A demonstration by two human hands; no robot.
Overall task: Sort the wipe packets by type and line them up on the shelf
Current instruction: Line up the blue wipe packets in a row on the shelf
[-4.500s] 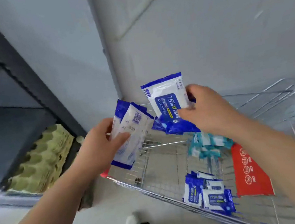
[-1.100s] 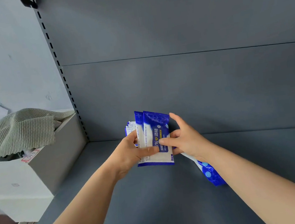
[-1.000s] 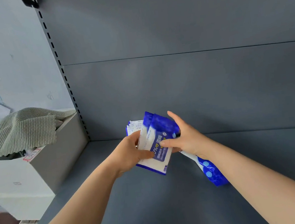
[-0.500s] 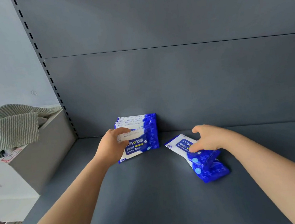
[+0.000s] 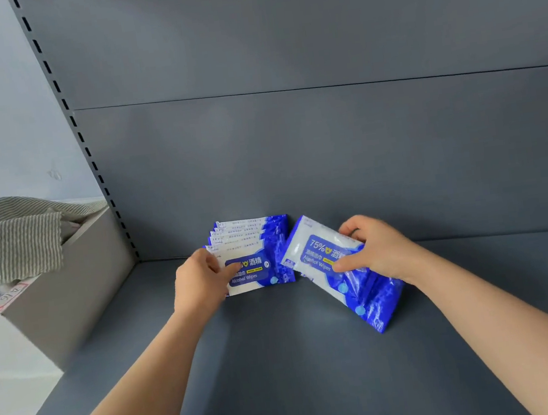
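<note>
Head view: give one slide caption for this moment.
Left hand holds a row of alcohol wipe packets on the shelf; right hand grips a tilted bundle.

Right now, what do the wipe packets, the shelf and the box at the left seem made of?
The wipe packets look like glossy printed plastic film: highlights and wrinkles show on the blue ends. The shelf is probably painted metal, matte grey, with a slotted upright. The box looks like matte cardboard, given its flat dull walls.
</note>
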